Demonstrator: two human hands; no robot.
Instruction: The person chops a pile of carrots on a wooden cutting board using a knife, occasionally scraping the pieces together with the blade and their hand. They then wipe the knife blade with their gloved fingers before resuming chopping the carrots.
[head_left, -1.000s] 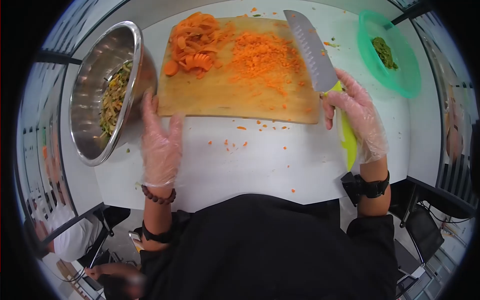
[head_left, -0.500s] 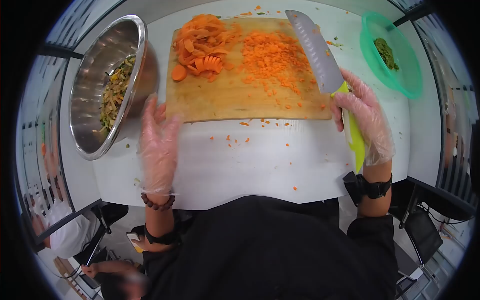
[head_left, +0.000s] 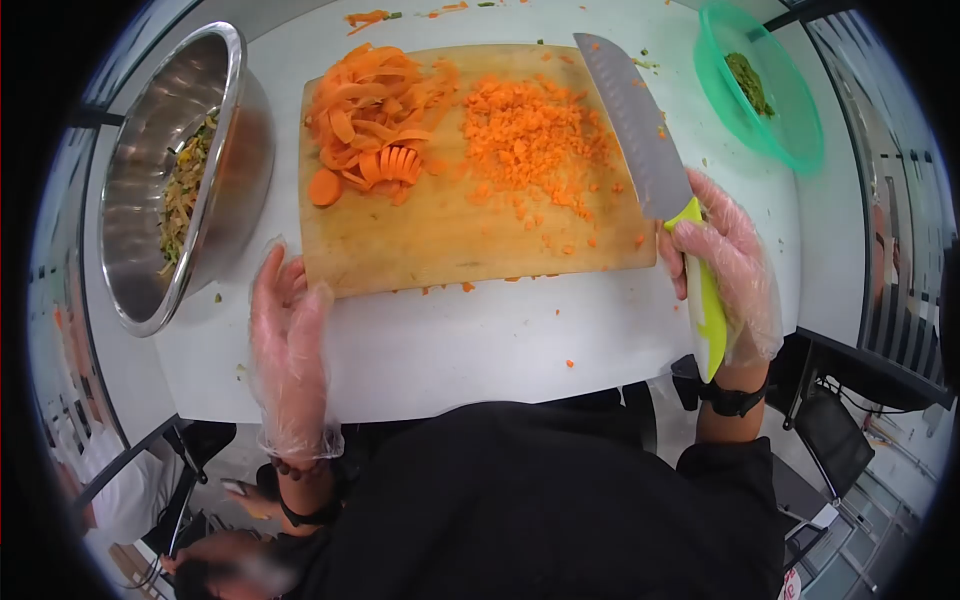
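Note:
My right hand [head_left: 728,262], in a clear plastic glove, is wrapped round the green and white handle of a wide knife [head_left: 640,130]. The blade points away from me over the right edge of the wooden cutting board [head_left: 440,245]. My left hand [head_left: 292,340], gloved too, is at the board's near left corner with its fingers apart; whether it touches the board is hard to tell. Carrot strips [head_left: 365,105] and a partly sliced carrot piece [head_left: 390,165] lie on the board's left half, chopped carrot [head_left: 530,140] on its right.
A steel bowl [head_left: 240,170] with chopped mixed food stands at the left, tilted in view. At the back right is a green basket [head_left: 800,140] holding green bits. Carrot scraps dot the white table [head_left: 480,360]. Another person [head_left: 225,565] is at the lower left.
The board has turned slightly and now sits lower and further left in view. My left hand is lower and further left, by its corner. The knife remains in my right hand.

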